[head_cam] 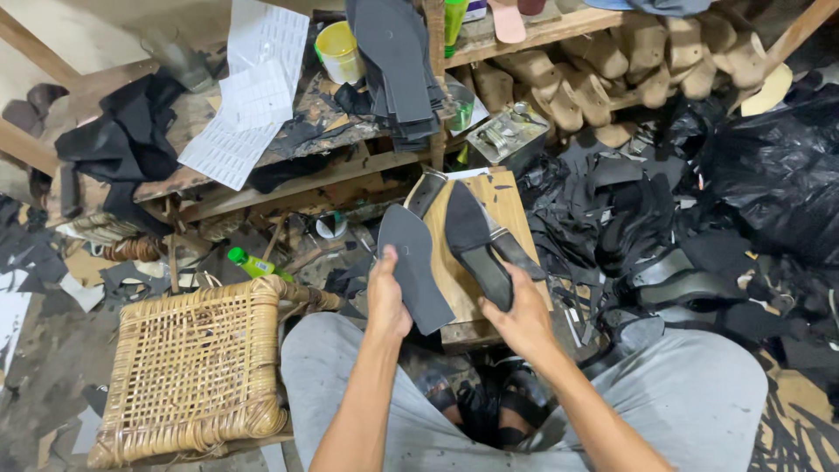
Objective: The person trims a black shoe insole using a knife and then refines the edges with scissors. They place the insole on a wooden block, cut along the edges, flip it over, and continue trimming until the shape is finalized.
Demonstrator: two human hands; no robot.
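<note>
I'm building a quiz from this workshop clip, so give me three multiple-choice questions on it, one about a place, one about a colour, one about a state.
1. Where is the woven cane stool?
A. beside the person's left knee
B. on the shelf
C. on the wooden board

2. What colour is the small tub on the bench?
A. red
B. yellow
C. blue

3. What is the left hand doing?
A. resting empty
B. pressing the stool
C. gripping a flat dark sole piece

Answers:
1 A, the stool stands on the floor to the left of the grey-trousered leg.
2 B, its wall shows yellow.
3 C, the fingers close on the sole's lower edge, while the right hand holds a black shoe over the wooden board.
</note>
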